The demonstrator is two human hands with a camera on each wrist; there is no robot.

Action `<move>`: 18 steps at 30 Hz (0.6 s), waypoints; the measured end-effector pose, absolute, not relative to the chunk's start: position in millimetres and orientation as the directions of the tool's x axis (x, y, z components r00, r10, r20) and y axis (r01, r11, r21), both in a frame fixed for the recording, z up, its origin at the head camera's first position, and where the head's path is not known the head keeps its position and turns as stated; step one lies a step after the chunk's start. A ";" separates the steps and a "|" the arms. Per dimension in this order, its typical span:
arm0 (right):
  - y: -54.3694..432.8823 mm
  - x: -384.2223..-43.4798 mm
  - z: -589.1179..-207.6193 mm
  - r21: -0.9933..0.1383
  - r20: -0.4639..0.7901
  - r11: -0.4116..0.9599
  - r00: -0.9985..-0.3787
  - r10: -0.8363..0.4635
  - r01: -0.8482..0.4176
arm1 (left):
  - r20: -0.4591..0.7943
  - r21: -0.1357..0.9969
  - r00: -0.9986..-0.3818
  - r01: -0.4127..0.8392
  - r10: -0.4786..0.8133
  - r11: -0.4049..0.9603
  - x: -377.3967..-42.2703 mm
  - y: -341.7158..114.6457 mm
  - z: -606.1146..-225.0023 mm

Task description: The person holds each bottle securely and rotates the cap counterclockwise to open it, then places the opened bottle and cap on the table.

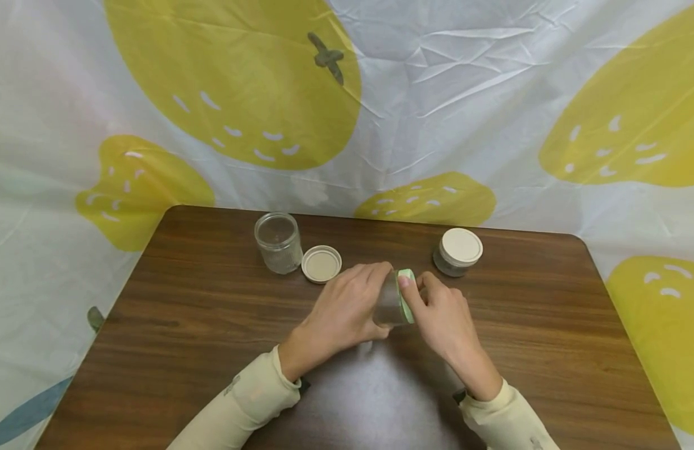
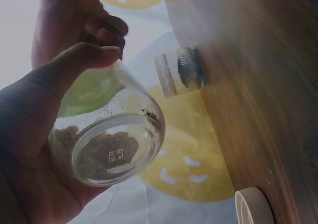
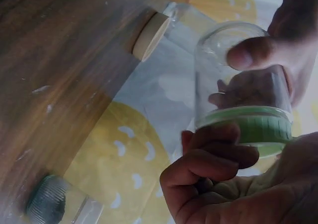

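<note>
My left hand grips a clear glass jar, thumb on one side and fingers round the other. The jar lies on its side in the air above the table, mouth towards the right. A light green lid sits over its mouth, and the fingers and thumb of my right hand hold the lid's edge. From the left wrist, the jar's round base shows embossed marks and dark specks near its rim. The right wrist view shows the lid's ribbed side against the glass.
Towards the back left stands an open glass jar, with a cream lid lying beside it, inside face up. A short jar with a cream lid stands at the back right. Behind the wooden table hangs a lemon-patterned sheet.
</note>
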State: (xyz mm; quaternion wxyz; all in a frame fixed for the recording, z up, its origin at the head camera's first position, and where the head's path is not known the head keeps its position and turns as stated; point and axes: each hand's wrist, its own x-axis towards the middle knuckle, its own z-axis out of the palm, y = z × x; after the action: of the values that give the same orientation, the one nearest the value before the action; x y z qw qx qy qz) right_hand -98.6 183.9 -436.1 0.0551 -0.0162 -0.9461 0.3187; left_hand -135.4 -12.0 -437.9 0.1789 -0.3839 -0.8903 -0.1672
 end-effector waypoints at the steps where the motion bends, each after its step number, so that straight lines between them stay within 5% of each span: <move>1: 184.1 -98.2 -437.0 -0.610 0.105 0.792 -0.993 0.062 -0.015 | 0.444 0.164 -0.641 0.746 0.626 0.646 -135.7 -12.2 -437.3; 18: 201.5 -95.5 -450.4 -0.615 0.248 0.750 -0.962 -0.111 -0.245 | 0.363 0.229 -0.666 0.741 0.651 0.631 -135.3 -13.1 -433.9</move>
State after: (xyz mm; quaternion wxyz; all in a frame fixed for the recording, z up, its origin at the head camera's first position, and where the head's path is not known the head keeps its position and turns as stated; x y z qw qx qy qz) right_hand -95.5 201.5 -450.4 0.0981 0.0958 -0.9302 0.3404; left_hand -135.3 -13.1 -433.9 0.1240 -0.3891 -0.8945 -0.1818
